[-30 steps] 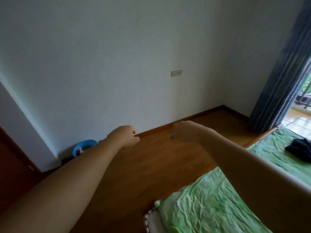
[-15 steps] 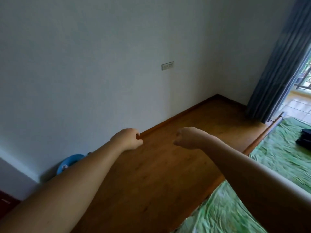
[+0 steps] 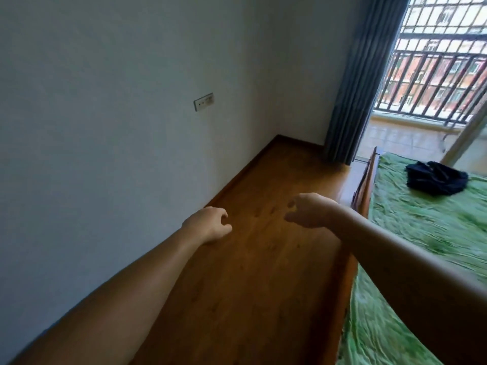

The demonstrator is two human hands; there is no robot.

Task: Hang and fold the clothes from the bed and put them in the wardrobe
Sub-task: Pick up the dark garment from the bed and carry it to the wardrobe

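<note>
Across the left and upper part of the view runs a plain pale wall (image 3: 105,101), meeting a second wall at a far corner. Below it a brown wooden floor (image 3: 250,285) stretches from the near edge to that corner, with a dark skirting board along its foot. On the right stands the bed (image 3: 421,233), covered in a crumpled green sheet and edged by a wooden frame (image 3: 365,191) along the side nearest the floor. Past the bed's far end a grey-blue curtain (image 3: 363,83) hangs drawn to the left of an open balcony doorway, and beyond that a dark metal railing (image 3: 434,83) stands in front of blurred buildings. Two bare forearms reach forward from the bottom corners over the floor, the right one crossing above the bed's edge. A dark heap of clothes (image 3: 436,177) lies on the green sheet near the far end of the bed, well apart from both hands. Each hand hangs in the air above the floor: the left hand (image 3: 208,223) has its fingers loosely curled under with the thumb out, holding nothing, and the right hand (image 3: 307,210) droops from the wrist, its fingers loosely bent and slightly apart, also holding nothing. The two hands are near each other but not touching. A small white socket plate (image 3: 204,101) sits on the wall.
</note>
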